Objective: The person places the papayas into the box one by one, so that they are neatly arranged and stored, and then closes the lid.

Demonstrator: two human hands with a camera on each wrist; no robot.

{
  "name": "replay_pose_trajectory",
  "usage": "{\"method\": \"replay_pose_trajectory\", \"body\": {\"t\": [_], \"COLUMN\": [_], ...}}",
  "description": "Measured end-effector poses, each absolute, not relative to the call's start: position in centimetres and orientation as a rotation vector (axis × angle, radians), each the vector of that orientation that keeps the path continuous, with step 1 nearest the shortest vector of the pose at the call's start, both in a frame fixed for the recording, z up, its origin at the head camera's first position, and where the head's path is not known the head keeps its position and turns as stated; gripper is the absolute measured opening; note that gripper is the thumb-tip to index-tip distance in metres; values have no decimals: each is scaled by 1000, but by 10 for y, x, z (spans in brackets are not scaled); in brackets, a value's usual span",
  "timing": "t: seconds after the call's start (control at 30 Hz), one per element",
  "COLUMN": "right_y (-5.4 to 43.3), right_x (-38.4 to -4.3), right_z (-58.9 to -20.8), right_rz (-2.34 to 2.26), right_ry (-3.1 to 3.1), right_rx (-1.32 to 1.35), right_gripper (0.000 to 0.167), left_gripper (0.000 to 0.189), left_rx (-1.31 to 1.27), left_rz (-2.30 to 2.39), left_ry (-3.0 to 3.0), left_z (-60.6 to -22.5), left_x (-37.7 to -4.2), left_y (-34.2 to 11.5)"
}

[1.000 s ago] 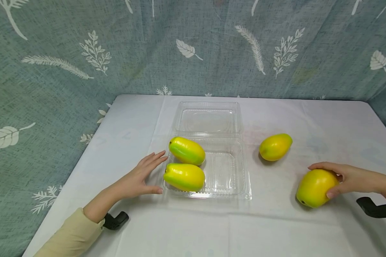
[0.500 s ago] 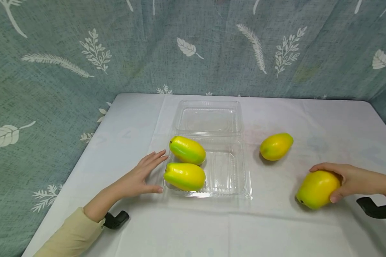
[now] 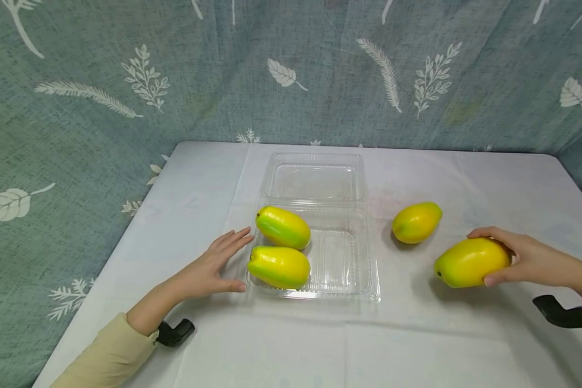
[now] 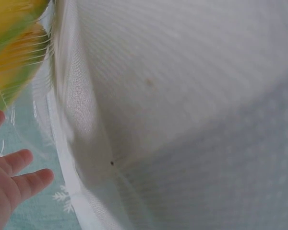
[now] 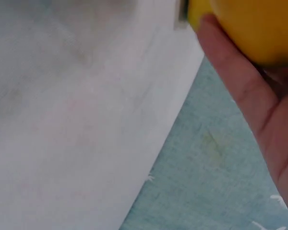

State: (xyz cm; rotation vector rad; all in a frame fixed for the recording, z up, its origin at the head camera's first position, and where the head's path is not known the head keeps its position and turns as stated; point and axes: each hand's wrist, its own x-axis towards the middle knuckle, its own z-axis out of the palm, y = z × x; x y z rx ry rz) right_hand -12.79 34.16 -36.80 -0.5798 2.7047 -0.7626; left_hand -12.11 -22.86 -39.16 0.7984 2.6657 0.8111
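Observation:
In the head view my right hand (image 3: 538, 262) grips a plump yellow-green papaya (image 3: 471, 263) by its right end, thumb on the near side, fingers over the far side. A shadow beneath suggests it is off the table. The right wrist view shows the same papaya (image 5: 259, 28) against my fingers. My left hand (image 3: 215, 267), fingers spread and holding nothing, is by the left edge of an open clear plastic clamshell box (image 3: 341, 269). Two papayas, one at the back (image 3: 283, 227) and one in front (image 3: 278, 267), lie side by side in its left half.
A smaller yellow fruit (image 3: 417, 222) lies on the white tablecloth (image 3: 320, 345) between the box and my right hand. The clear lid (image 3: 315, 178) lies folded back behind the box. A leaf-patterned curtain (image 3: 320, 70) borders the table at the back and left.
My right hand has raised the papaya and shifted it slightly left and away from me, turning it more level. My left hand and the boxed papayas have stayed put.

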Motion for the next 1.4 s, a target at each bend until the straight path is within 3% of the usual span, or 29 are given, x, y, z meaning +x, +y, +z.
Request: {"method": "replay_pose_trajectory", "body": {"t": [0.67,1.4], "right_y": [306,251], "right_x": [-130,-134], "right_z": [-339,-327], "right_rz": [-965,-1270], "right_ry": [2976,2837], "right_rx": [-330,-303], "right_gripper": [73,64], "left_gripper": [89,90], "left_rx": [802,790], "left_rz": [809,804], "left_ry": [2663,2670], "left_z": [-389,-391], "left_x": [-120,-120], "left_y": [-228,-228]}}
